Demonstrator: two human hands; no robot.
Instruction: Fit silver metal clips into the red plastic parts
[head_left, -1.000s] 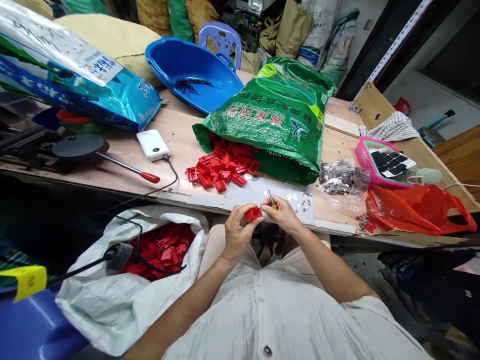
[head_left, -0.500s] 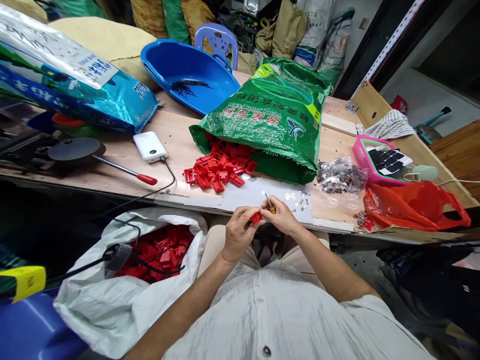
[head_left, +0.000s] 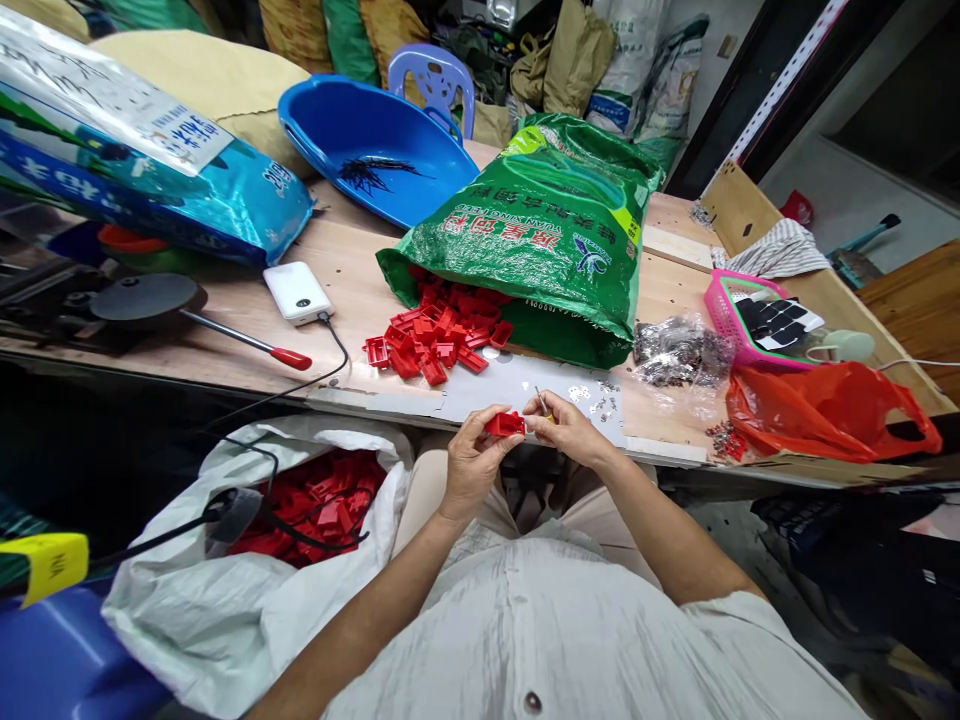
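- The left hand [head_left: 472, 465] and the right hand [head_left: 570, 430] are held close together just in front of the table [head_left: 352, 290], above the lap.
- A red plastic piece [head_left: 504, 424] is gripped between them, its left end pinched by the left hand and its right end touched by the right hand's fingers.
- A small screwdriver [head_left: 540, 400] with a yellow handle is pinched in the right hand, its thin shaft pointing up toward the table.
- A white plastic sack [head_left: 202, 590] is set below the table's near edge, left of the hands, and is filled with loose red plastic pieces [head_left: 315, 510].
- A grey card [head_left: 510, 385] is laid on the table's near edge, directly beyond the hands, with small metal clips [head_left: 600, 405] scattered on it.
- A heap of red plastic parts [head_left: 431, 340] is spilled on the table, just left of the clips.
- A green woven sack [head_left: 540, 240] is laid on its side on the table, with the heap at its open mouth.
- A clear bag of metal parts [head_left: 679, 352] and a red plastic bag [head_left: 825, 415] are placed toward the table's right end.
- A white power bank [head_left: 298, 293] is left on the table, left of the heap.
- A blue basin [head_left: 375, 140] is set at the table's far side.
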